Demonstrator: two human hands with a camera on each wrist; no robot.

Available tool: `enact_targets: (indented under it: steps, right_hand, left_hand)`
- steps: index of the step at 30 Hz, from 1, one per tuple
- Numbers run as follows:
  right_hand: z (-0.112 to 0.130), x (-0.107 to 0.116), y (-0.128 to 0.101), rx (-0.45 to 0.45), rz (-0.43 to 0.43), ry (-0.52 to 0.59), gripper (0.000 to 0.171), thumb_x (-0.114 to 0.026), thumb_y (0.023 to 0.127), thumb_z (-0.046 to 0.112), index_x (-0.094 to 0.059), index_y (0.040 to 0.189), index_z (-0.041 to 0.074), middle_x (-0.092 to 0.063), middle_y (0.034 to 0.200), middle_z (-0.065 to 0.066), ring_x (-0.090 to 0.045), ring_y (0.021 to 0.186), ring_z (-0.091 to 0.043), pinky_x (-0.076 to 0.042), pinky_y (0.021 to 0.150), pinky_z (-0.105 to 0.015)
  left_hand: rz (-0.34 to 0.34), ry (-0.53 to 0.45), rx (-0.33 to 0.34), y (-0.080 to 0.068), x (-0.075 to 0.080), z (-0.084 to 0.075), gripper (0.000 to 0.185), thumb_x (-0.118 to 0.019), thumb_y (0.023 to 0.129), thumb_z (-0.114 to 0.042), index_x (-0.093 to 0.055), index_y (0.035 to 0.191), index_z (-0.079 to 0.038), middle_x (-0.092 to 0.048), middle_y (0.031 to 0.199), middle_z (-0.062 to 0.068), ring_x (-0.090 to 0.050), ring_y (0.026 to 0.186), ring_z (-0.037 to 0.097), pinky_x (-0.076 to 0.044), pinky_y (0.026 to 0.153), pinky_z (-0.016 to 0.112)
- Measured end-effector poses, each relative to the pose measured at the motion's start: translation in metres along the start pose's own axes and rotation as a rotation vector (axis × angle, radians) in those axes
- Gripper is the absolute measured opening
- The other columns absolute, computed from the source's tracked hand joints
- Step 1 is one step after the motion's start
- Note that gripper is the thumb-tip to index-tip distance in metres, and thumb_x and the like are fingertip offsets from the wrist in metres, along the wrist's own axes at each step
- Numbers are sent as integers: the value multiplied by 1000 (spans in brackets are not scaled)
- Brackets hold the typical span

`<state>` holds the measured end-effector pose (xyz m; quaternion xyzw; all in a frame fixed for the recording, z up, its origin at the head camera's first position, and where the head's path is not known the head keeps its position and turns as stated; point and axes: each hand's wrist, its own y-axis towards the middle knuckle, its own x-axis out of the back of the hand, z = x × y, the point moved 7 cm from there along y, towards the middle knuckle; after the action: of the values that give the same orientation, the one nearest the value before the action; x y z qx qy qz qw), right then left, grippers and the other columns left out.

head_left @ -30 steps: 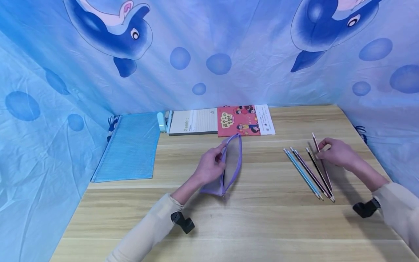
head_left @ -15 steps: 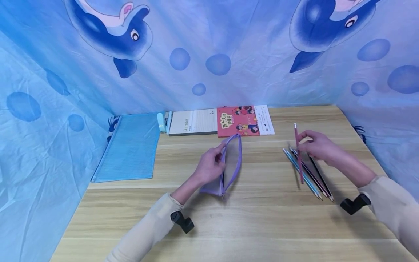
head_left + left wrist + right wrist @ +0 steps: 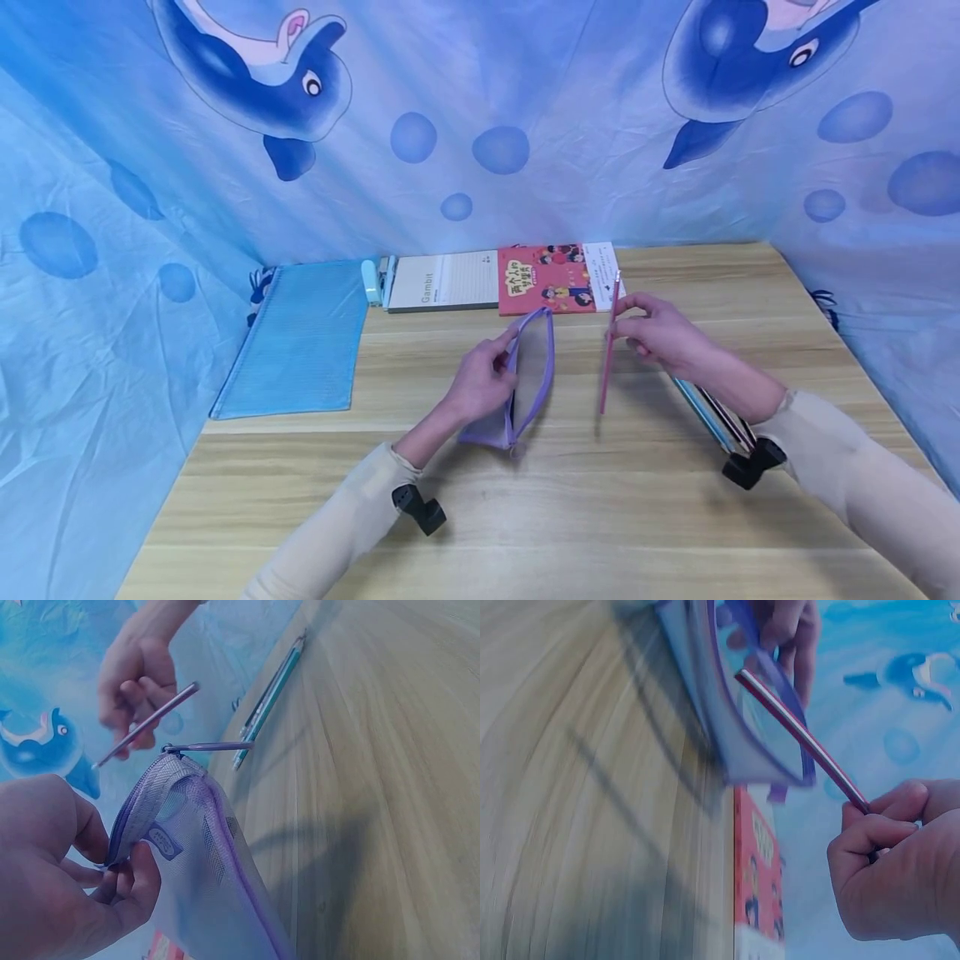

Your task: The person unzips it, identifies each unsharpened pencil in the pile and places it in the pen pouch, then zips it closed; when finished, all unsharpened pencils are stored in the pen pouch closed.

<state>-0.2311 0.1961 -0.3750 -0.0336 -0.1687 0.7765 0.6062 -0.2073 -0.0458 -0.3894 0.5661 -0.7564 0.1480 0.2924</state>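
A purple mesh pencil pouch (image 3: 525,379) lies in the middle of the wooden table (image 3: 525,517), its zipper edge lifted. My left hand (image 3: 480,379) pinches that edge (image 3: 142,817) and holds the pouch open. My right hand (image 3: 656,333) pinches a pink pencil (image 3: 608,350) in the air just right of the pouch; the pencil (image 3: 802,742) points toward the pouch mouth (image 3: 750,712). In the left wrist view my right hand (image 3: 135,675) and the pencil (image 3: 146,724) hover beyond the pouch. Several more pencils (image 3: 712,412) lie on the table, partly hidden under my right forearm.
A light-blue mesh bag (image 3: 300,337) lies at the back left. A notepad (image 3: 442,281) and a red booklet (image 3: 551,279) sit along the back edge. Blue dolphin-print cloth (image 3: 480,125) walls the table on three sides.
My right hand lifted one pink pencil from the row on the right and carried it left, up to the pouch. The left hand and pouch stayed put.
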Motion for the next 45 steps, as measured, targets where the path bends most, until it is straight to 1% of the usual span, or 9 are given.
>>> enact_targets:
  steps: [4, 8, 12, 17, 19, 22, 26, 32, 45]
  right_hand:
    - [4, -24, 7, 6, 8, 74, 28, -59, 94, 5, -46, 118, 2, -68, 92, -8, -40, 53, -6, -30, 45, -19]
    - [7, -47, 14, 10, 10, 128, 30, -59, 93, 3, -46, 120, 1, -68, 94, -10, -40, 52, -6, -30, 46, -19]
    - [8, -65, 19, 18, 1, 157, 28, -59, 91, 2, -47, 117, 4, -65, 83, -4, -38, 52, -7, -29, 46, -20]
    - [4, -80, 23, 3, -6, 179, 24, -59, 88, 0, -48, 109, 6, -51, 67, 1, -38, 50, -8, -27, 44, -21]
    - [2, -84, 23, -5, -7, 170, 24, -60, 88, 0, -48, 108, 6, -46, 66, 0, -38, 50, -8, -28, 44, -21]
    - [-1, -89, 22, -15, -2, 136, 27, -60, 89, 1, -49, 114, 3, -54, 72, -1, -39, 50, -7, -31, 45, -21]
    - [-6, -94, 21, -19, 11, 108, 32, -62, 90, 3, -48, 119, 1, -56, 72, -2, -40, 48, -7, -33, 46, -22]
    - [-12, -100, 21, -20, 24, 118, 34, -63, 89, 2, -47, 119, 0, -44, 63, 2, -36, 46, -7, -30, 46, -23]
    - [-12, -103, 20, -19, 29, 21, 33, -64, 88, 0, -46, 115, -3, -45, 64, 0, -38, 46, -9, -31, 43, -23]
  left_hand:
    - [-17, 12, -33, -1, 1, -2, 69, -58, 76, 9, -48, 144, 5, -55, 86, 7, -50, 76, 18, -45, 65, 28]
    - [-31, 17, -50, -1, 1, -2, 68, -58, 75, 9, -48, 143, 7, -55, 85, 8, -51, 75, 18, -46, 65, 29]
    - [-26, 16, -39, 0, 1, -2, 70, -59, 76, 9, -48, 144, 5, -55, 86, 7, -50, 75, 18, -46, 64, 28]
    - [-18, 12, -24, 0, 1, -1, 71, -59, 76, 8, -47, 146, 2, -56, 87, 8, -50, 76, 17, -46, 65, 28]
    - [-17, 4, -19, 0, 1, 0, 71, -59, 76, 9, -47, 146, 2, -56, 88, 10, -51, 77, 18, -46, 66, 29]
    - [-12, -7, -13, 0, 0, 0, 72, -58, 76, 9, -46, 147, 3, -57, 90, 12, -51, 78, 18, -46, 66, 29]
    - [-7, -15, -6, 0, 0, 1, 72, -59, 77, 8, -44, 148, 3, -58, 92, 14, -51, 78, 18, -47, 66, 30]
    - [-20, -14, -8, 0, 0, 1, 72, -61, 76, 8, -45, 147, 4, -57, 90, 11, -52, 77, 18, -47, 66, 29]
    - [-55, -1, -48, 3, 0, -1, 69, -59, 75, 8, -49, 144, 6, -57, 87, 13, -50, 75, 18, -44, 63, 28]
